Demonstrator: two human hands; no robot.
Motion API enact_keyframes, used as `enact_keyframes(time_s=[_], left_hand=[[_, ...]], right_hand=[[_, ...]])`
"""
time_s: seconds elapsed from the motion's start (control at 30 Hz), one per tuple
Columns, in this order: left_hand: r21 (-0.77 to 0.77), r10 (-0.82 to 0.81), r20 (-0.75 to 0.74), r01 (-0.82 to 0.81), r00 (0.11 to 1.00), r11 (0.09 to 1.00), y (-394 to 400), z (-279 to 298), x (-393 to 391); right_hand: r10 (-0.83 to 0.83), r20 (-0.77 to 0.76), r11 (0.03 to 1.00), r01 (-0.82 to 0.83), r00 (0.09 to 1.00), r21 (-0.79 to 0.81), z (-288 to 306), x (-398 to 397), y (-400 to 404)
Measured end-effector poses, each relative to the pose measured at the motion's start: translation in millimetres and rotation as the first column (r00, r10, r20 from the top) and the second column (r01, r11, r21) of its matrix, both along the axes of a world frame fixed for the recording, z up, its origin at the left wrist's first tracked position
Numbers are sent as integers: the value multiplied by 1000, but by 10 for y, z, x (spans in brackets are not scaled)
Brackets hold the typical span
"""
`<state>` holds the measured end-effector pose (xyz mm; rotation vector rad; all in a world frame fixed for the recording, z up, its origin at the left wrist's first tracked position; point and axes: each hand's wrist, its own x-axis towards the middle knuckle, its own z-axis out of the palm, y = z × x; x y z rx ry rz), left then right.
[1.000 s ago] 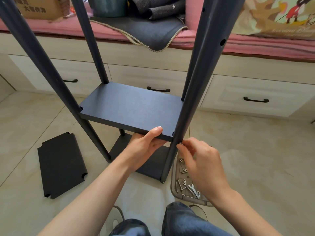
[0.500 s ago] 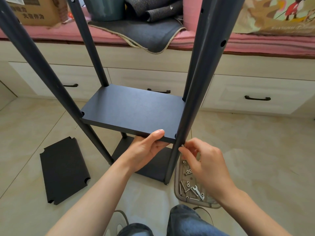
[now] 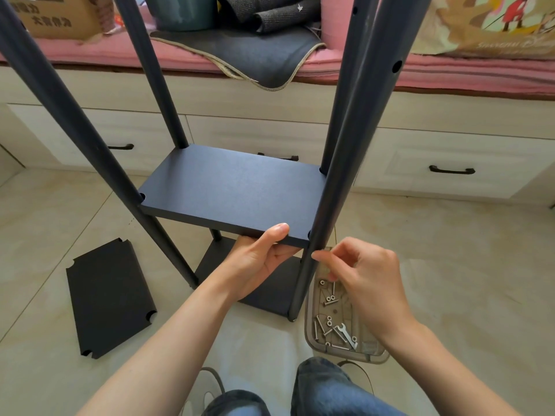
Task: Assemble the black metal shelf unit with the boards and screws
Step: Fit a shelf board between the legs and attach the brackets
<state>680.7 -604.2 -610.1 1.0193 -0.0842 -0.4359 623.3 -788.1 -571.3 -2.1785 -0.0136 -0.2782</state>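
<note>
Left hand (image 3: 255, 259) grips shelf board (image 3: 234, 190); right hand (image 3: 368, 283) pinches at post (image 3: 339, 181).

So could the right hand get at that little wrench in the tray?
Probably yes: the right hand hovers just above the tray, and the wrench lies uncovered among loose screws, nothing over it.

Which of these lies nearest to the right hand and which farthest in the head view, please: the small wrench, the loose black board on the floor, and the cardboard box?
From the right hand:
1. Small wrench, in the tray just below the hand.
2. Loose black board, flat on the floor at left.
3. Cardboard box, on the pink cushion at far upper left.
</note>
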Motion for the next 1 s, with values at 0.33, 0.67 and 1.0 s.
enact_keyframes(time_s=[0.33,0.67,1.0], left_hand=[[-18,-17,-9,17,1000,1000,14,17,1],[-48,-112,-6,112,994,993,63,78,-14],[191,230,-175,-196,957,962,94,294,-286]], right_hand=[[148,-132,989,-147,980,18,42,49,-72],[585,-318,785,-421,746,455,103,629,-347],[608,-219,755,-471,763,456,-3,629,-252]])
